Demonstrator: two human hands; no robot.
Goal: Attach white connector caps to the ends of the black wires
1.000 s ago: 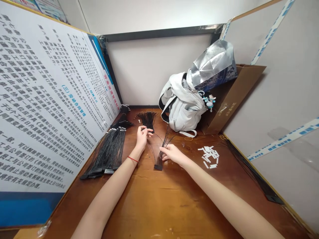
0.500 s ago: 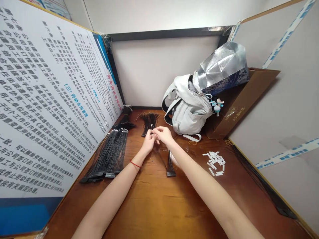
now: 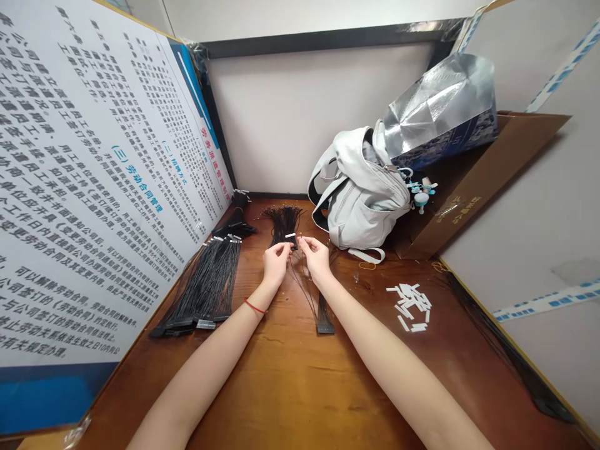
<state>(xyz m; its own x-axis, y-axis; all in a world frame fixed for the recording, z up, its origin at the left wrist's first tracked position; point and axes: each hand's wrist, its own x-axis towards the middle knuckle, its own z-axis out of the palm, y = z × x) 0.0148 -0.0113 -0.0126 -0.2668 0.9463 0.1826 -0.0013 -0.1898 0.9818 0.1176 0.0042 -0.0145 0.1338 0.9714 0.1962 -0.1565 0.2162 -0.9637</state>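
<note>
My left hand (image 3: pixel 276 264) and my right hand (image 3: pixel 315 259) are raised close together over the far end of the wooden table (image 3: pixel 281 387). Between the fingertips of my left hand is a small white strip (image 3: pixel 290 235). My right hand pinches a thin black wire (image 3: pixel 300 275) that hangs down towards a bundle of black wires with a dark connector (image 3: pixel 325 327). Just beyond both hands lies a fanned tuft of black wires (image 3: pixel 282 222). Several finished wire bundles (image 3: pixel 204 290) lie to the left. A red string (image 3: pixel 255 306) circles my left wrist.
A printed poster board (image 3: pixel 94 175) walls the left side. A pale grey backpack (image 3: pixel 360 194), a silver bag (image 3: pixel 440 106) and a cardboard box (image 3: pixel 469 187) stand at the far right. Loose white strips (image 3: pixel 407 306) lie on the table, with dark wires (image 3: pixel 506 356) along its right edge.
My right hand has left the wire bundle on the table and risen to meet my left hand. The hands touched, then parted slightly. The view has tilted a little.
</note>
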